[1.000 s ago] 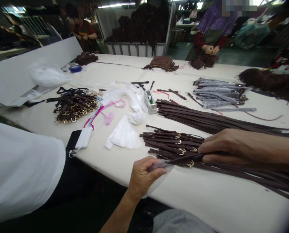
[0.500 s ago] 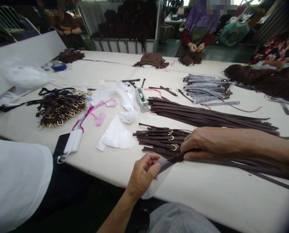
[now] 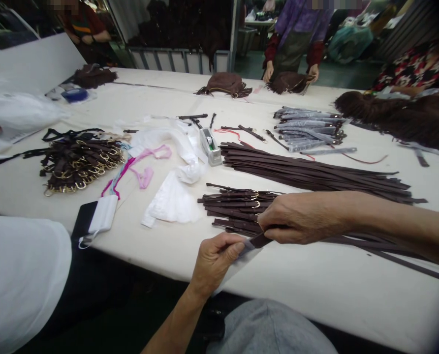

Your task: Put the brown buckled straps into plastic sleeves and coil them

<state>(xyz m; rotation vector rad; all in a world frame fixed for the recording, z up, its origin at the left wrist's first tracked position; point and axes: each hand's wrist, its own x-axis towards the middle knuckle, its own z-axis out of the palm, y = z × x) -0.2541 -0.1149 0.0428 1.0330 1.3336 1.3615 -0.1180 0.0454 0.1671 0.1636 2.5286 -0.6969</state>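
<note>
My left hand [image 3: 214, 263] pinches a clear plastic sleeve [image 3: 246, 249] between thumb and fingers, near the table's front edge. The end of a dark brown strap [image 3: 260, 240] lies against or inside that sleeve; which of the two I cannot tell. Fingers closed, my right hand [image 3: 302, 219] grips the strap just right of the sleeve. Behind it rests a pile of brown buckle straps [image 3: 234, 204] with gold buckles, partly covered by the right hand. Farther back is a bundle of long brown straps [image 3: 311, 169].
A tape dispenser [image 3: 210, 147] stands mid-table beside crumpled white plastic [image 3: 175, 196]. Plastic-wrapped straps [image 3: 304, 129] lie behind. On the left are gold-ringed straps [image 3: 81, 162] and a white power bank [image 3: 103, 214]. Across the table, a co-worker's hands touch a brown fringed bag [image 3: 290, 82].
My right hand has moved left with the strap, closer to my left hand. The sleeve, flared before, now looks narrower. Opposite, the co-worker's hands have moved apart to the bag's sides.
</note>
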